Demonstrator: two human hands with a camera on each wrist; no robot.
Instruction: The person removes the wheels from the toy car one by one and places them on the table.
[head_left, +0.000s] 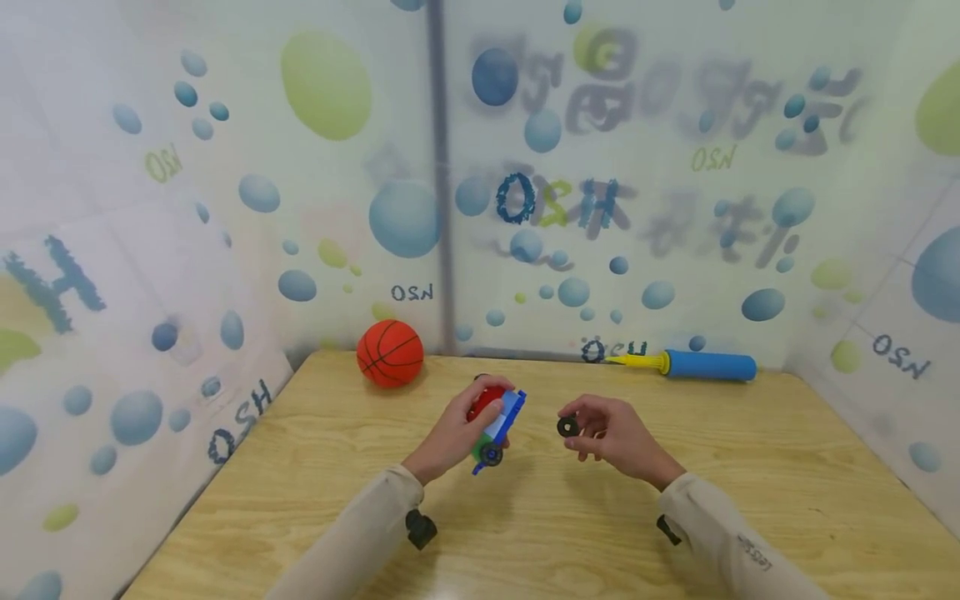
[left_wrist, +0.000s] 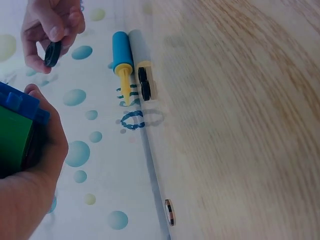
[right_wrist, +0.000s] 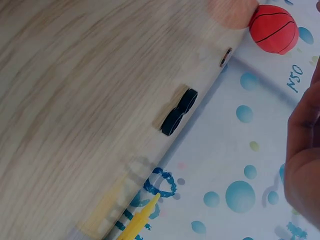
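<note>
— Where's the loose wheel [head_left: 567, 427]?
— Pinched in the right hand [head_left: 609, 435] fingertips, just right of the toy car [head_left: 498, 426].
— And the car?
— Left hand [head_left: 459, 432] curled round it (long axis tilted upright), above the table [head_left: 315, 467].

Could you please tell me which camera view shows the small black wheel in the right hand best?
The left wrist view: the black wheel is large there, pinched by the right hand. The head view shows it smaller; the right wrist view misses it.
</note>
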